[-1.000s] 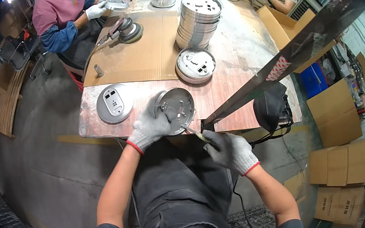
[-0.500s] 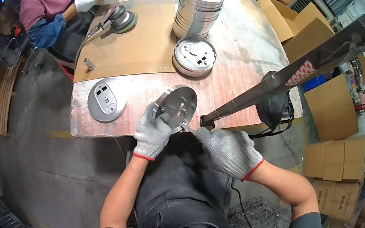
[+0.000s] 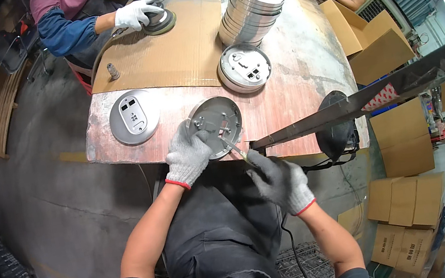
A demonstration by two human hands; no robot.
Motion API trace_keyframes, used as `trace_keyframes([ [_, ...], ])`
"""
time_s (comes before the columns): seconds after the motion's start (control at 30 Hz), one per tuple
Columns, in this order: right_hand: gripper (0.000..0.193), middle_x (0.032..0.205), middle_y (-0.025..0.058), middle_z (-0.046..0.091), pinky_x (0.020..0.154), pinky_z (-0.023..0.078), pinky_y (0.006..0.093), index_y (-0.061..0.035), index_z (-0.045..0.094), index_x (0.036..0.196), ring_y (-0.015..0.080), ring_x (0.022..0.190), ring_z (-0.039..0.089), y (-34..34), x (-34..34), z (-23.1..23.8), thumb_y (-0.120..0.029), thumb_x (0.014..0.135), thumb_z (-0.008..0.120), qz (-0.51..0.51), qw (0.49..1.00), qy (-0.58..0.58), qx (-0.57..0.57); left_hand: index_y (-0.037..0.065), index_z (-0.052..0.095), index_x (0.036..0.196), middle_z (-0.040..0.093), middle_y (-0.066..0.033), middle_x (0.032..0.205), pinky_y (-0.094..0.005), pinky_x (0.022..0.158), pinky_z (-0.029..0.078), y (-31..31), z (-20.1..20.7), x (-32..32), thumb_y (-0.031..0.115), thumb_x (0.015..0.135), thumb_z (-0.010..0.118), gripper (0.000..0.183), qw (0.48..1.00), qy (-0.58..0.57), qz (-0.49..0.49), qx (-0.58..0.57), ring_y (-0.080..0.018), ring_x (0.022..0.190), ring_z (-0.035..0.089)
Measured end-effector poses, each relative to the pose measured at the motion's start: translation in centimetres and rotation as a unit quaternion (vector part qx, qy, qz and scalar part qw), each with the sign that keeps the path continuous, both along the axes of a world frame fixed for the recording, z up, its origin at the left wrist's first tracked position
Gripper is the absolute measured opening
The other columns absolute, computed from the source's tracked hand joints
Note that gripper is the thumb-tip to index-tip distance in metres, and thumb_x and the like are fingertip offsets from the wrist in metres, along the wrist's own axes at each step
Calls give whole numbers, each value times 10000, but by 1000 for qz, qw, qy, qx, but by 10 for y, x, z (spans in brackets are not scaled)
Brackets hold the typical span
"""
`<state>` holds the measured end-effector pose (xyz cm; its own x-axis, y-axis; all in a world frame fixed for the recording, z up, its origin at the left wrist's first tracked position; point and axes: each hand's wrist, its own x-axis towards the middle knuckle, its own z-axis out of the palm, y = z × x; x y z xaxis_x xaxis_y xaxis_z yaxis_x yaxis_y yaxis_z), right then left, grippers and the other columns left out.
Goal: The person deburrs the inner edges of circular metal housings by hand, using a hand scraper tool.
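Here, my left hand point(image 3: 188, 156) clamps round metal disc point(image 3: 216, 127), tilted at near edge of surface point(image 3: 296, 100). My right hand point(image 3: 278, 179) closes on thin tool point(image 3: 233, 145); its long axis runs up-left from grip, tip touching disc's lower right. Right hand sits below-right of disc, left hand nearer.

Grey gloves point(image 3: 188, 155) with red cuffs; silver disc point(image 3: 215, 126); brown cardboard sheet point(image 3: 165, 56).

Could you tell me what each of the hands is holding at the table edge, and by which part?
The left hand grips the round metal disc by its lower-left rim. The right hand holds a slim tool by its handle end, tip against the disc.
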<state>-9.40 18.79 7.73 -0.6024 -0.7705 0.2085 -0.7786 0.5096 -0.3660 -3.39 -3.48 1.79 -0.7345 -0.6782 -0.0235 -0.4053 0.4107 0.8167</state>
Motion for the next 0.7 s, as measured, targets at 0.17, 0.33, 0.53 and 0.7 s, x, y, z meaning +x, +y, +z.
trace_keyframes([
  [0.17,290,809,132,711,603,570,447,-204,698,1181,337,690,705,-15,-12,64,-290,904,698,19,986,-62,155,2,636,1169,725,-192,948,-411,808,568,5,-14,6,40,889,559,293,985,160,24,64,-370,922,722],
  [0.33,165,734,130,669,578,551,460,-128,659,1022,338,673,696,-29,-18,78,-199,874,669,104,971,-9,216,0,636,1160,724,-202,931,-415,803,568,4,-23,5,58,890,563,286,981,186,-4,50,-364,895,728],
  [0.53,122,680,173,669,585,575,433,-52,679,792,330,639,701,-49,-29,74,-161,735,681,189,956,58,215,21,639,1124,731,-189,959,-414,807,567,5,-16,7,64,892,555,250,982,174,-11,75,-360,918,729],
  [0.7,156,695,136,659,514,544,458,-90,637,1006,320,613,679,-36,-10,66,-190,887,655,123,969,27,214,57,635,1156,733,-172,1031,-438,852,562,-5,-10,5,119,904,580,265,991,87,2,104,-368,989,714],
])
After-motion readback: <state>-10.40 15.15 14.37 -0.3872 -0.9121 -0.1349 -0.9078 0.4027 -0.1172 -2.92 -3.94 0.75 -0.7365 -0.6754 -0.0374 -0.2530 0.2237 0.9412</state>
